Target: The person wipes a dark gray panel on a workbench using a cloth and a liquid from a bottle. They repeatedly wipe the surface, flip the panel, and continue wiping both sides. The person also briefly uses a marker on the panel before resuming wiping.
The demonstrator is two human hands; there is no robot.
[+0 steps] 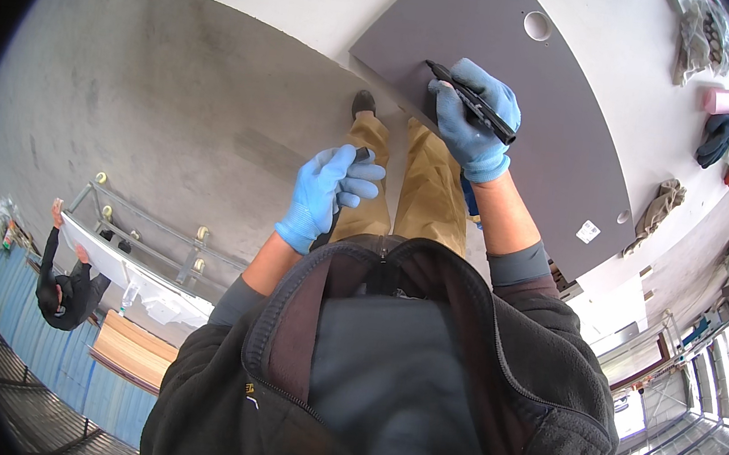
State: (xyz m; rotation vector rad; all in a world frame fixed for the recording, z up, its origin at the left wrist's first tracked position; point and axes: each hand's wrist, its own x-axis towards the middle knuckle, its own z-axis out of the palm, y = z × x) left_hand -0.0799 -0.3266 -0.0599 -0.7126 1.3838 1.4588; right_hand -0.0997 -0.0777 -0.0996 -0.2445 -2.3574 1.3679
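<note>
My right hand (475, 123), in a blue knitted glove, grips a black marker pen (490, 119) slanting across its fingers. The pen's tip points up and left, over the edge area of a dark grey panel (563, 142); whether it touches the surface I cannot tell. This panel has a curved outer edge, a round hole near its far end and a small white label (588, 231). Lower and to the left, my left hand (329, 195), gloved in blue too, pinches a small black piece (362, 154) that looks like the pen's cap. It is held above the floor, apart from the panel.
The grey panel lies on a white surface (620, 32). Along its right side are a crumpled cloth (658, 212), a dark glove (718, 137), a pink item (719, 101) and plastic bags (705, 42). At left, another person (74, 289) handles a white board beside a wheeled metal frame (149, 225).
</note>
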